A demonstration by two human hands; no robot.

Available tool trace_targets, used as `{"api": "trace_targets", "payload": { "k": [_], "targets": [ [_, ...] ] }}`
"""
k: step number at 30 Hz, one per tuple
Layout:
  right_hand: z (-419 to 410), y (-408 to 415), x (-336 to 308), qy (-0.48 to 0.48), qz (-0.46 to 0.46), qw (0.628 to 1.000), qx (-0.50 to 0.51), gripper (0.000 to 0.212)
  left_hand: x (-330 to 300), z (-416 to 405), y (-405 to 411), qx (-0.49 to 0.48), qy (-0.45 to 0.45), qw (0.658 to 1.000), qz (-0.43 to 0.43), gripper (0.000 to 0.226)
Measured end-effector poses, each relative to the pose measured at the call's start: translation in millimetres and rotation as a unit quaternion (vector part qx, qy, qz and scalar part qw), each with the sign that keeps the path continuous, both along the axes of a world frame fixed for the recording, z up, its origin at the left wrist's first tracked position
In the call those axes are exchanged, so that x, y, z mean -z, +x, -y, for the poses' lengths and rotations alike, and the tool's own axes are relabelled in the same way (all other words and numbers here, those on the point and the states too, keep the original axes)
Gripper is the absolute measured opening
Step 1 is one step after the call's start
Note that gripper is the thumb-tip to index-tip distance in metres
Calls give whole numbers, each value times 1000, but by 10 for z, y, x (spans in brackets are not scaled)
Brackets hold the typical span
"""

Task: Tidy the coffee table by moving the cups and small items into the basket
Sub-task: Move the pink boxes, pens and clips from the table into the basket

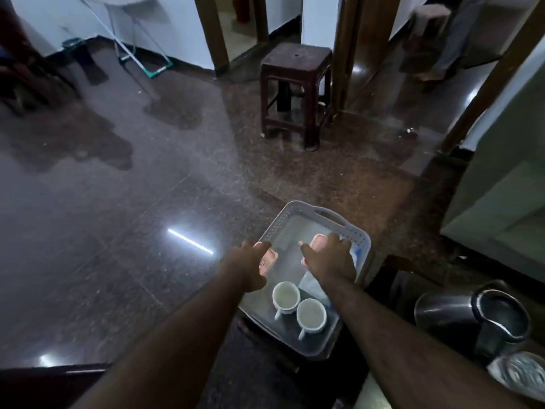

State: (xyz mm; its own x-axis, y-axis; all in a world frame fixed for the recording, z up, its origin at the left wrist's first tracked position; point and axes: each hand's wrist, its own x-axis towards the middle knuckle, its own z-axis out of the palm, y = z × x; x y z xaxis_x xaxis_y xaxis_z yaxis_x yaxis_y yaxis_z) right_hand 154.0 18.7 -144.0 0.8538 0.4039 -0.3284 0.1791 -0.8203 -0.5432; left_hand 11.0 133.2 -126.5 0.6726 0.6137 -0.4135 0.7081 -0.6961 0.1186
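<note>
A pale grey perforated basket (321, 215) rests on a dark stool low in the middle of the head view. Two white cups (285, 296) (311, 315) stand side by side in its near end, handles pointing towards me. Both my hands reach into the far half. My left hand (250, 268) touches a pink flat item (269, 258) by the left wall. My right hand (331, 259) lies over another pink item (317, 240), fingers curled on it. A pale cloth or packet (312, 286) lies under my right wrist.
A steel jug (483, 317) and a steel strainer or lid (522, 376) sit at the lower right. A brown plastic stool (296, 93) stands on the shiny stone floor ahead. A green cabinet (501, 199) is at the right. A mop (147, 63) leans at the back left.
</note>
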Motion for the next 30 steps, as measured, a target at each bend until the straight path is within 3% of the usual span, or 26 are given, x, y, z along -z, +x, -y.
{"api": "trace_targets", "payload": {
  "k": [5, 11, 15, 18, 23, 30],
  "targets": [
    [-303, -127, 433, -5, -8, 999, -46, 65, 425, 35, -137, 44, -5, 999, -22, 78],
    [-667, -199, 719, -3, -24, 997, -74, 66, 614, 133, -83, 112, 90, 988, -65, 41],
    [-772, -289, 840, 2, -31, 996, -79, 62, 680, 146, -24, 99, 126, 984, -83, 33],
    [-793, -324, 889, 15, -42, 995, -84, 55, 689, 105, -3, 129, 146, 977, -91, 33],
    [-762, -242, 915, 26, -83, 988, -128, 48, 797, 90, -28, 65, 78, 992, -72, 40],
    [-618, -48, 805, 26, -100, 966, -238, 72, 902, 138, -23, 12, 112, 991, -71, 56]
  ]
}}
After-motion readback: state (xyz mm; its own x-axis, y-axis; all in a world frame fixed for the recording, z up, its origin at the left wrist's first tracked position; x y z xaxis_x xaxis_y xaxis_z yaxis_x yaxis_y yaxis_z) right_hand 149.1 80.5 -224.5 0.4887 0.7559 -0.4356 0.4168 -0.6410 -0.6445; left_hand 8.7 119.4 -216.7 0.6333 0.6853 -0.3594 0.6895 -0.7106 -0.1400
